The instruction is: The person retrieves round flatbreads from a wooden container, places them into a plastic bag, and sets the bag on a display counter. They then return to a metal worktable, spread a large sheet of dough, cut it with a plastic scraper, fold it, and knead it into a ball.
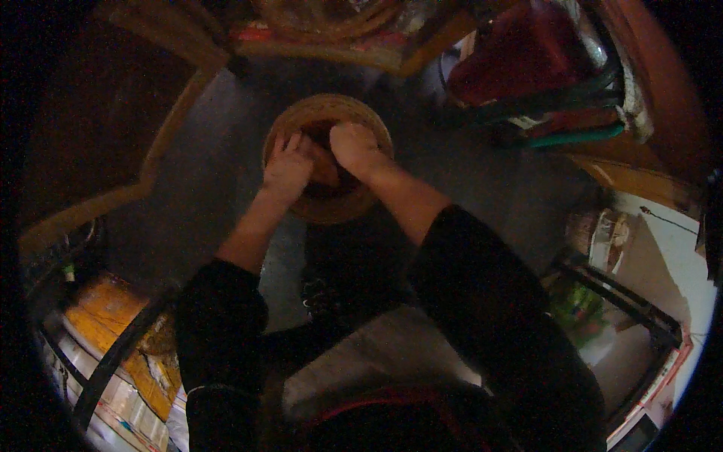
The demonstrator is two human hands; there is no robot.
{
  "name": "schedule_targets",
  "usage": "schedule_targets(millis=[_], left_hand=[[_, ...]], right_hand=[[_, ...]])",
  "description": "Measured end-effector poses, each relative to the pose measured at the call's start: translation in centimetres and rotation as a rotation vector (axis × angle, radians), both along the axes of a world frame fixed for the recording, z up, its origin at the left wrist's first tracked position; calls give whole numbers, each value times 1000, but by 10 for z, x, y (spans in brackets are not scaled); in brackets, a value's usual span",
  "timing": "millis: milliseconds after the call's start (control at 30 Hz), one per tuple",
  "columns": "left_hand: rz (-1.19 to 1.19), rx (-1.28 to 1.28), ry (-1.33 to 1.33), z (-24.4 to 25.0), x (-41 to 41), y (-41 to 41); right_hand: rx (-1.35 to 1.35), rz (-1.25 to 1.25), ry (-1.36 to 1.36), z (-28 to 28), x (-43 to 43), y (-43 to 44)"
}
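Observation:
A round, light-brown container, perhaps a woven basket, stands in front of me with both hands in its mouth. My left hand is at its left side, fingers partly spread, touching or resting by a brown piece inside. On the right, my right hand has its fingers curled inward over the dark inside. What the brown piece is, and whether either hand grips it, is too dim and blurred to tell. Black sleeves cover both forearms below the wrists.
Wooden edging bends around the dark floor at the left. A dark red item lies among clutter at the upper right, above a green strip. Yellow-orange material and a black bar are at the lower left; a black frame stands right.

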State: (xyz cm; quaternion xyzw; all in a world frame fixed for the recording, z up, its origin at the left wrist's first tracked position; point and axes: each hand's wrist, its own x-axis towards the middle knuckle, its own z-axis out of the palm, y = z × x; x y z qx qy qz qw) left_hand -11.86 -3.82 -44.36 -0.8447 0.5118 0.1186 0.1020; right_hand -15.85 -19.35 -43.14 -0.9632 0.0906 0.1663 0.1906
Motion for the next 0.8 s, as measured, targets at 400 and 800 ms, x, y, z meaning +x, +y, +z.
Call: schedule_targets(millis=[400,800], left_hand=[[22,-157,-251,-9,1,-2],[13,-139,-191,-5,2,-1]], right_hand=[[-93,511,-33,44,-49,-12],[-199,402,85,30,-6,-13]])
